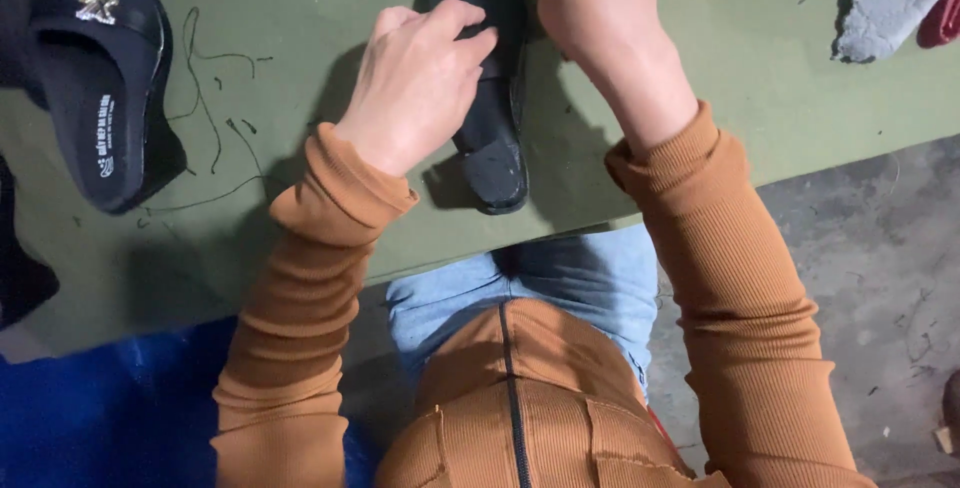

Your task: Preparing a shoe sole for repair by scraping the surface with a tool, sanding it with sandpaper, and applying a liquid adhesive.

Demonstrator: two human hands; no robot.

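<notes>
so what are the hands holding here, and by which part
Both hands grip one black shoe on the green table: the left hand pinches its side near the middle, the right hand holds its far end.

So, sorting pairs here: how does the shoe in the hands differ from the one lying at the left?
The held shoe is gripped by the left hand and right hand, mostly hidden; the left shoe lies free and untouched. The left shoe shows a metal ornament and open insole; the held shoe shows neither. Both are black and rest on the green table.
</notes>
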